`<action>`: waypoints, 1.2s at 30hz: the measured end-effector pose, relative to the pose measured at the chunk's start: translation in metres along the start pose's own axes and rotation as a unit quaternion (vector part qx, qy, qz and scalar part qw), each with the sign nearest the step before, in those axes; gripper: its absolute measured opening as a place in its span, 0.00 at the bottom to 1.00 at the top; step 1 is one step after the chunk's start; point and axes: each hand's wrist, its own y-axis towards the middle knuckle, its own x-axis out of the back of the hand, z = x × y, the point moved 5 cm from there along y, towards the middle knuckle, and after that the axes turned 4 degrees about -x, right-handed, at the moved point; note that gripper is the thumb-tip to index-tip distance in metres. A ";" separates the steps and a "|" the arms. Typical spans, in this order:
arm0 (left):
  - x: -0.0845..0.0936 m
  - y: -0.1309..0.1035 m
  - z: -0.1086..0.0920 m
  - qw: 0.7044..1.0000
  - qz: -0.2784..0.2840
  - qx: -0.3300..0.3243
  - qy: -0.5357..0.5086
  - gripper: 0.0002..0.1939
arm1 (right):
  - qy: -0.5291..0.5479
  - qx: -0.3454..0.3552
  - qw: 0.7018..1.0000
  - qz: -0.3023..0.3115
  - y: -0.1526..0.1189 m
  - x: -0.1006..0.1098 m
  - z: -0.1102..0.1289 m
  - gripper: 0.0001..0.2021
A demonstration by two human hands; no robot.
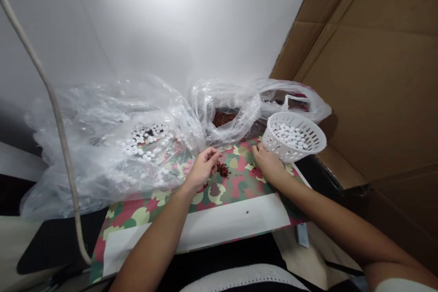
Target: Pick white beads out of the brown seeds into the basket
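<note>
Holds the left hand point(204, 167) over the camouflage-patterned sheet point(236, 187), thumb and fingertips drawn together, just beside a small pile of red bits point(223, 170); cannot tell whether pinching anything. Reaches the right hand point(268, 162) low beside the white basket point(290, 121) of white balls point(290, 136), fingers curled, grip unclear. Faces a clear bag point(251, 114) of reddish-brown bits point(224, 118) beyond.

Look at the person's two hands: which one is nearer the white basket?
The right hand: it is close by the basket, while the left hand is farther off, beside the small dark-red pile.
</note>
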 end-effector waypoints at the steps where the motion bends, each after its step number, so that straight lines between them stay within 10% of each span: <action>1: 0.000 0.000 0.001 1.000 0.004 0.008 -0.005 0.22 | 0.001 -0.002 1.000 -0.006 0.003 -0.001 -0.001 0.20; 7: -0.001 -0.001 0.008 0.998 0.015 0.044 -0.043 0.27 | 0.154 0.070 0.984 -0.060 0.006 0.010 -0.003 0.14; 14: -0.007 -0.001 0.014 0.997 0.042 0.021 -0.063 0.27 | 0.484 0.302 0.809 -0.140 -0.021 0.035 0.046 0.12; 22: 0.004 0.004 0.004 0.994 -0.015 -0.041 0.097 0.14 | 0.422 0.324 0.846 -0.038 -0.017 -0.006 0.045 0.08; 28: 0.004 -0.038 -0.032 0.893 0.065 -0.065 0.441 0.04 | 0.415 0.292 0.862 -0.022 -0.012 -0.015 0.051 0.07; 33: 0.013 -0.071 -0.009 0.809 0.127 -0.031 0.573 0.09 | 0.481 0.259 0.838 -0.011 -0.007 -0.005 0.047 0.05; 36: 0.011 -0.072 -0.001 0.831 0.126 -0.042 0.541 0.08 | 0.588 0.216 0.779 0.012 -0.008 0.007 0.045 0.08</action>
